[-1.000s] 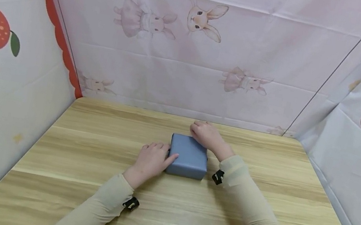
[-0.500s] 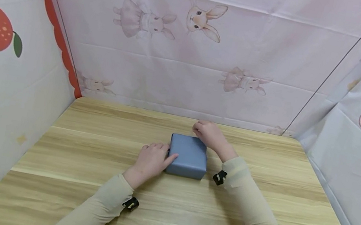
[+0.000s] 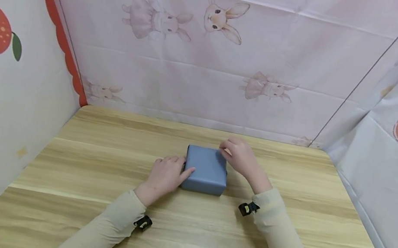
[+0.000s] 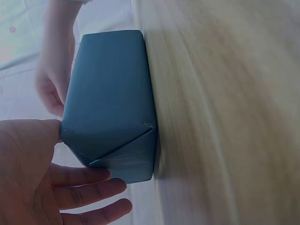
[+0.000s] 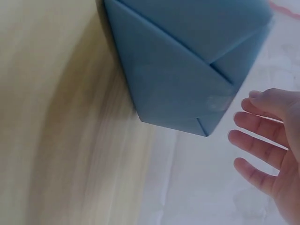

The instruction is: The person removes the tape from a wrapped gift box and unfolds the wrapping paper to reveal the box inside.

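A box wrapped in blue paper [image 3: 206,167] lies on the wooden table; folded paper flaps show at both ends in the wrist views. On its left end rests my left hand [image 3: 164,175], thumb over the top edge and fairly straight fingers against the end, as the left wrist view [image 4: 28,173] shows. Just off the box's far right corner is my right hand [image 3: 241,157], its fingers loosely bent. Nothing shows between those fingers in the right wrist view, where a shiny patch like clear tape [image 5: 219,102] lies on the folded end.
The wooden table [image 3: 95,177] reaches back to a pink cloth wall [image 3: 188,91] printed with rabbits. White cloth walls with fruit prints stand left [image 3: 3,91] and right [image 3: 387,155]. A small black camera sits on each wrist, left [image 3: 143,223] and right [image 3: 247,209].
My right hand has moved right and slightly toward me, from behind the box's far edge to its far right corner. My left hand and the box keep their place.
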Motion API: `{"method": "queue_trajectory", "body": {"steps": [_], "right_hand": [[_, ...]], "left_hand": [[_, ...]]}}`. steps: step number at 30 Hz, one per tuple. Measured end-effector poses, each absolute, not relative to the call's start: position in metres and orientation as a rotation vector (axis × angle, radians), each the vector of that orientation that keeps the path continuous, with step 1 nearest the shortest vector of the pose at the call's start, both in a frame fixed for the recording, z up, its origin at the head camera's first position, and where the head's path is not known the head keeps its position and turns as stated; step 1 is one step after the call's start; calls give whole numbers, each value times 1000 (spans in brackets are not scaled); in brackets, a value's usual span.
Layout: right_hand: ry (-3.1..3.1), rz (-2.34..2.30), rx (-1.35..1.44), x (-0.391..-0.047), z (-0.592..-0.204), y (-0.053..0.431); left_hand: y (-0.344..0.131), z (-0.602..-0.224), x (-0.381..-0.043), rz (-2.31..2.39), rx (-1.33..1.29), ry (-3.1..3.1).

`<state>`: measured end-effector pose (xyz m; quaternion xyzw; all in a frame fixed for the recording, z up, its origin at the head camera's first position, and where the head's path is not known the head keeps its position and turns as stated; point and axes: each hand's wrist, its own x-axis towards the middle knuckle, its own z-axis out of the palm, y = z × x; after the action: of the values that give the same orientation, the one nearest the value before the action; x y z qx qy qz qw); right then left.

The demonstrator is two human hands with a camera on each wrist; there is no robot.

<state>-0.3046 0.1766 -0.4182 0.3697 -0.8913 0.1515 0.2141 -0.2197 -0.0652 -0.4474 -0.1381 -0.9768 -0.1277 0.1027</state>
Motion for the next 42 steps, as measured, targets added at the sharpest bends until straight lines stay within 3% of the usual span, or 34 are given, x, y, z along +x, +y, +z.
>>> {"method": "queue_trajectory", "body": {"steps": [14,42], "right_hand": [[-2476,344,1022,-267,-419,188],[-2464,169,939,-252,-424,184]], "left_hand": [[-67,-446,-219,-415,-398,-2899],[-66,-448,-221,-448,-422,-2894]]}}
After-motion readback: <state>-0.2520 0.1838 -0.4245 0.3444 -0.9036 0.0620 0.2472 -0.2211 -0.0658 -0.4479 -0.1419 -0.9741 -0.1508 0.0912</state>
